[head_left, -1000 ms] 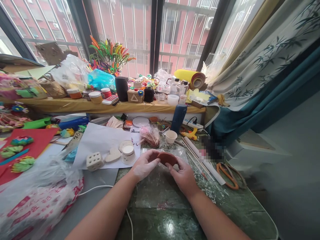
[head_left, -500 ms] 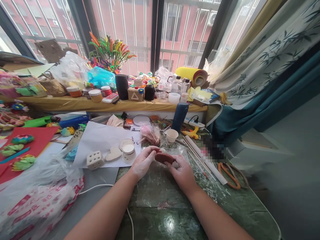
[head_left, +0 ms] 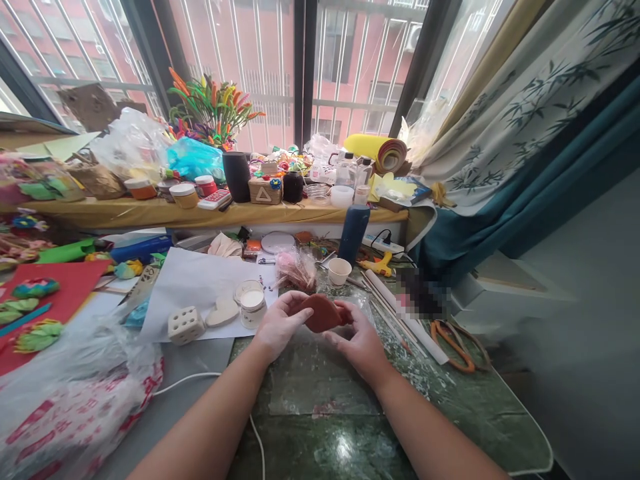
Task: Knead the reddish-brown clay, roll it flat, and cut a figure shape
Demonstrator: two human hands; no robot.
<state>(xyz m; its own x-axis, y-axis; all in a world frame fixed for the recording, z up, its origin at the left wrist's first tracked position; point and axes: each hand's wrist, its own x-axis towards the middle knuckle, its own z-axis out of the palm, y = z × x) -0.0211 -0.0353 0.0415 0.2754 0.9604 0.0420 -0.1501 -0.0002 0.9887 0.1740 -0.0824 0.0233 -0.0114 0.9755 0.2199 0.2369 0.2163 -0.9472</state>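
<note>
A flat reddish-brown disc of clay is held up between both my hands above the green marble table. My left hand, dusted with white powder, pinches its left edge. My right hand grips its right and lower edge with curled fingers. The disc is tilted so its broad face shows. A clear plastic sheet lies on the table under my hands.
Just left stand an open white jar, a white heart shape and a white holed cube on white paper. A paper cup, blue bottle, orange scissors and a plastic bag surround the spot.
The clay disc has been turned from lying edge-on between my hands to showing its broad face, and my hands have lifted it slightly.
</note>
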